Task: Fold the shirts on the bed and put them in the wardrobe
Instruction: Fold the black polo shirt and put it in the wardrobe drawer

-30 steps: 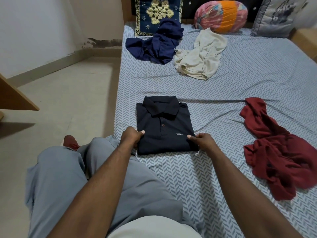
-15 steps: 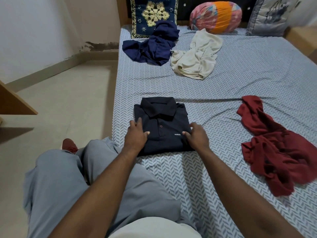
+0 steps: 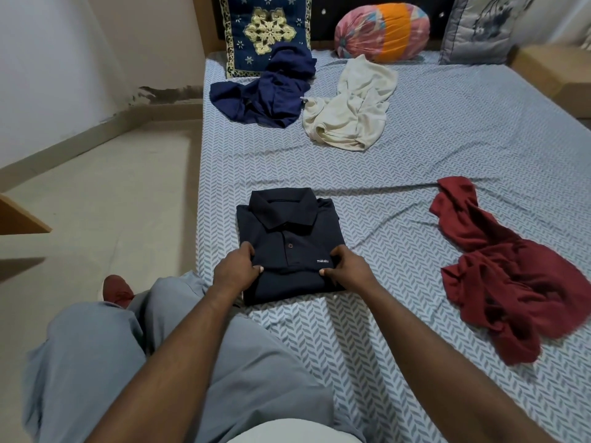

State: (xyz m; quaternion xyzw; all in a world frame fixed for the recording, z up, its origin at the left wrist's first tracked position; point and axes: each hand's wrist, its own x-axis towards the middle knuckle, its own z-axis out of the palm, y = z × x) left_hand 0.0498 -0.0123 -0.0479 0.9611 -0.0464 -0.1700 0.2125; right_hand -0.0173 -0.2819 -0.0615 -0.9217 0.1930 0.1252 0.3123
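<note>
At the bed's (image 3: 447, 174) left edge, the left hand (image 3: 238, 271) and right hand (image 3: 347, 270) are pinching the folded dark polo shirt (image 3: 287, 231), each grip clamped on its fabric. A crumpled red shirt (image 3: 499, 276) is lying toward the right edge. Farther off, a blue shirt (image 3: 268, 94) and a cream shirt (image 3: 351, 113) are lying near the cushions (image 3: 265, 33).

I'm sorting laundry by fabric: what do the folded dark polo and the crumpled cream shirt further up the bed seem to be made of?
The dark polo looks like a matte cotton or cotton-blend knit: it has a fine, even surface, no sheen, and a collar that keeps its shape. The cream shirt looks like a thin, soft jersey knit, since it slumps in loose, smooth folds. The pictures do not show the exact fibre of either.
</note>
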